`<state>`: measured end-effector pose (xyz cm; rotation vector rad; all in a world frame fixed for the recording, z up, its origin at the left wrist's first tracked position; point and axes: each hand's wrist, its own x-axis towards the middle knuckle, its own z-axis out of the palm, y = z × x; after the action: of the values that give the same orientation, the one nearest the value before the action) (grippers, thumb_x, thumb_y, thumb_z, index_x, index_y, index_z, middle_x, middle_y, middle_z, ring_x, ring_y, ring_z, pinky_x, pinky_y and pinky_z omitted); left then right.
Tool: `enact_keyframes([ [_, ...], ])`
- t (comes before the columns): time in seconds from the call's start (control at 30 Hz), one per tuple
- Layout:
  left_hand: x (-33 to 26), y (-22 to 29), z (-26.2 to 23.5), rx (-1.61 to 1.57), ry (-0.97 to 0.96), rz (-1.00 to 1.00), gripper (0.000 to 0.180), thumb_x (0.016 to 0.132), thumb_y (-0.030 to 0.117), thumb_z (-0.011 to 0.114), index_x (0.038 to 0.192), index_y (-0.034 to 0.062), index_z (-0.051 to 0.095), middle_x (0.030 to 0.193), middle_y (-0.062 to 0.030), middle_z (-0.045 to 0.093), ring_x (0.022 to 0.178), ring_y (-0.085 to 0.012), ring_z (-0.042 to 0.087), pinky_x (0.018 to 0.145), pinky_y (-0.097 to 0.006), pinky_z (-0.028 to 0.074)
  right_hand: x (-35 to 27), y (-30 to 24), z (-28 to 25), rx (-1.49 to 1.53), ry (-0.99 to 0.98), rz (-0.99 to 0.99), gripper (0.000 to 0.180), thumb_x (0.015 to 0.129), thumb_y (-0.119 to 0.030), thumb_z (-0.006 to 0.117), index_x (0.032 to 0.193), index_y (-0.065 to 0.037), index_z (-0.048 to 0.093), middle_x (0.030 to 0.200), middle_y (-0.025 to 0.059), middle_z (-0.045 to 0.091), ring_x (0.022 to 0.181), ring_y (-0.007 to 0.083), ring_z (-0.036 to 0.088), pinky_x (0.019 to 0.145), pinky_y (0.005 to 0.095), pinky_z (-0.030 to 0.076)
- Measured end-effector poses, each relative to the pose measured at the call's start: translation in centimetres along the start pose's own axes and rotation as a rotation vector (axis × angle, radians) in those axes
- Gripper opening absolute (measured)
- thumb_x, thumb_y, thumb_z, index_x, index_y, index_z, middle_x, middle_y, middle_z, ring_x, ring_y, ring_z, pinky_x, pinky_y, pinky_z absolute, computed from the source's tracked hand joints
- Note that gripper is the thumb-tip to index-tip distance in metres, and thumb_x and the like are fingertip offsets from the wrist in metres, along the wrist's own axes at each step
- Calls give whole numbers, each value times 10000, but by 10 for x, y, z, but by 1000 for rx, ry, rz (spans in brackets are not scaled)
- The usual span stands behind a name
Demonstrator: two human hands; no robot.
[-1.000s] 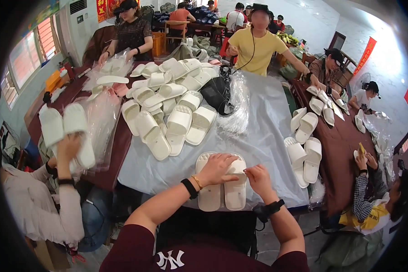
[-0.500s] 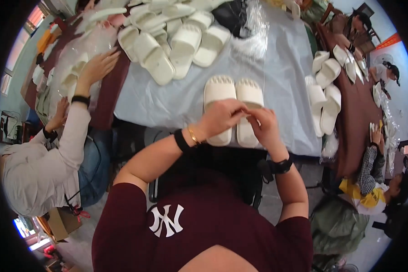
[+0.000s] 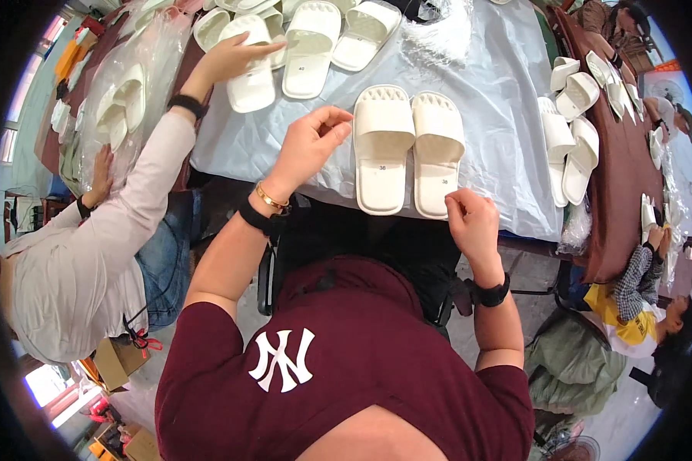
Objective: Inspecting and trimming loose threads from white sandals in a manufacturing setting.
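A pair of cream-white slide slippers lies side by side on the pale sheeted table in front of me, toes pointing away. My left hand [image 3: 314,144] is beside the left slipper [image 3: 381,180], its thumb and forefinger apart and nothing seen in it. At the heel of the right slipper [image 3: 434,180] is my right hand [image 3: 474,224], fingers curled into a pinch; whatever they may hold is hidden. Each insole carries a small printed mark near the heel.
At the far left of the table lies a heap of similar slippers [image 3: 313,54]. A co-worker's hand [image 3: 234,58] reaches over it from the left. Clear plastic wrap [image 3: 442,34] lies at the back. More slippers [image 3: 580,157] stand at the right edge, and people sit at the brown table [image 3: 611,223].
My hands have parted, from fingertips together above the slippers to either side of them. Both insoles now show their marks. The co-worker's hand has moved right to the slipper heap.
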<state>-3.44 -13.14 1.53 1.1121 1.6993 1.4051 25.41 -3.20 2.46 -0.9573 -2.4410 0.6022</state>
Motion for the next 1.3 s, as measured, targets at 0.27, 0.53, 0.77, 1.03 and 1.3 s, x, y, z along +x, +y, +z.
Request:
enact_keyframes([
  [0.27,21,-11,-5,132,69,15,229,883,132,609,1070,2,623,832,-1,622,730,-71,566,668,-224,477,4,-20,30,81,70,295,130,803,-155,620,746,-45,656,653,160,631,631,353,634,572,407,492],
  [0.53,59,-30,7,287,113,-82,315,866,272,583,963,-19,655,786,-123,650,689,-211,624,648,-309,492,57,-50,77,129,144,238,167,805,-174,588,716,-44,643,626,168,618,616,358,621,579,440,486],
  [0.77,97,-28,17,642,112,-153,461,810,428,607,702,-15,676,590,-177,605,598,-313,622,610,-380,495,69,-45,91,2,138,186,190,807,-193,584,703,-42,634,650,174,631,636,357,627,620,453,494],
  [1.03,111,-41,21,710,155,-2,233,722,264,626,754,51,715,762,-203,663,742,-372,653,689,-425,528,62,-42,87,-9,128,87,131,810,-177,582,736,-84,638,624,132,622,646,313,623,691,437,430],
  [1.3,104,-6,19,475,429,158,222,815,222,609,811,16,691,711,-151,666,654,-292,658,622,-358,500,22,-26,14,-305,298,-15,54,775,-107,619,739,-66,623,798,98,578,697,312,575,667,430,416],
])
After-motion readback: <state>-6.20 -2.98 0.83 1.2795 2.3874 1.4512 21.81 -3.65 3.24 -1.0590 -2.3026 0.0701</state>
